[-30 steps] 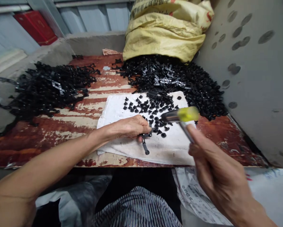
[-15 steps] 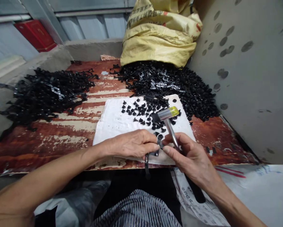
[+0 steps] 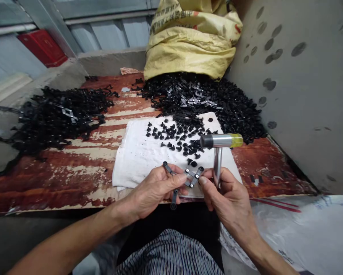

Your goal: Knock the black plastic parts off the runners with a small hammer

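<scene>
My left hand [image 3: 157, 187] is closed on a dark grey riveted linkage [image 3: 192, 185], whose jointed arms stick out above, below and to the right of the fingers. In my right hand [image 3: 231, 194] is a small mallet [image 3: 220, 140] with a metal head, one black face and one yellow face, held upright by its metal shaft. The right thumb and forefinger are at the linkage's right end; whether they pinch it I cannot tell. Beyond the hands, small black mushroom-shaped pegs [image 3: 171, 133] lie scattered on a folded white cloth [image 3: 134, 152].
A heap of black linkages [image 3: 54, 118] lies on the left of the worn red table [image 3: 82, 168]. Another dark heap of linkages [image 3: 194, 95] spills from a yellow woven sack [image 3: 188, 49] at the back. A grey panel [image 3: 300, 103] walls off the right side.
The linkage has turned up and fanned out, showing its rivets. My left hand has rolled open to show the thumb side. The mallet's head has moved right and levelled.
</scene>
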Tool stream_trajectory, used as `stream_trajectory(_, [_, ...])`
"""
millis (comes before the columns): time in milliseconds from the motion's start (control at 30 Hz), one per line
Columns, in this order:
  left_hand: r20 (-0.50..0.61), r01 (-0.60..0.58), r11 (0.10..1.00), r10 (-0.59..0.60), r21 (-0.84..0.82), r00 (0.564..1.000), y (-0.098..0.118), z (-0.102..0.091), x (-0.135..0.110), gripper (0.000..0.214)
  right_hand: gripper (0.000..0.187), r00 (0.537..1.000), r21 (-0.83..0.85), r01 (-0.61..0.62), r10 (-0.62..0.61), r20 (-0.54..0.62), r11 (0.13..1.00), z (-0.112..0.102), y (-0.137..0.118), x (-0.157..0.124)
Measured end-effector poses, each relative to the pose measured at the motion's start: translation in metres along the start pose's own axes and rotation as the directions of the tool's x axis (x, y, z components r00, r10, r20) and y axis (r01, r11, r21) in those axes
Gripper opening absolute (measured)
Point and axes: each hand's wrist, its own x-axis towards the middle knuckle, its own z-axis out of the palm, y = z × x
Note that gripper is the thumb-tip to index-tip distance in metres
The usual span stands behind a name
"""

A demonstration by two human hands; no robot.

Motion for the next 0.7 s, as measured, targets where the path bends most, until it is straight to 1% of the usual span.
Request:
stream_trajectory(33, [-0.013, -0.008, 0.999, 0.008, -0.035, 1.0, 0.0, 0.004, 0.0, 0.054, 0.016, 1.0, -0.016, 0.011, -0.011, 0.006, 1.0, 0.002, 0.001, -0.001])
stream_trajectory(100, [-0.033, -0.021, 0.999, 0.02, -0.033, 0.999, 0.003, 0.008, 0.002, 0.049, 0.016, 0.999, -0.062, 0.037, -0.036, 0.019, 0.997, 0.002, 0.003, -0.002])
stream_trajectory(200, [-0.081, -0.033, 0.999, 0.035, 0.025, 0.996, 0.01, 0.002, 0.007, 0.036, 0.015, 0.996, -0.167, 0.091, -0.087, 0.034, 0.982, -0.005, 0.003, 0.005])
stream_trajectory(300, [-0.147, -0.061, 0.997, 0.067, 0.041, 0.987, 0.018, -0.007, 0.009, 0.03, 0.01, 0.987, -0.3, 0.16, -0.143, 0.078, 0.941, -0.015, -0.001, 0.024])
stream_trajectory(400, [-0.193, -0.054, 0.997, 0.063, 0.055, 0.979, 0.024, -0.014, 0.005, 0.03, 0.011, 0.968, -0.417, 0.236, -0.177, 0.177, 0.878, -0.016, -0.009, 0.047])
stream_trajectory(467, [-0.23, -0.04, 0.997, 0.053, 0.06, 0.972, 0.025, -0.018, 0.001, 0.03, 0.015, 0.954, -0.489, 0.272, -0.168, 0.247, 0.829, -0.012, -0.014, 0.058])
stream_trajectory(567, [-0.292, -0.009, 0.999, 0.024, 0.052, 0.956, 0.024, -0.027, -0.003, 0.032, 0.023, 0.939, -0.588, 0.3, -0.123, 0.322, 0.751, -0.004, -0.019, 0.068])
stream_trajectory(633, [-0.306, 0.011, 0.999, 0.004, 0.046, 0.952, 0.022, -0.034, -0.004, 0.031, 0.028, 0.932, -0.646, 0.31, -0.088, 0.352, 0.698, -0.001, -0.02, 0.071])
stream_trajectory(700, [-0.294, 0.022, 0.999, -0.009, 0.041, 0.956, 0.02, -0.039, -0.006, 0.032, 0.029, 0.927, -0.694, 0.318, -0.059, 0.37, 0.646, 0.002, -0.02, 0.073])
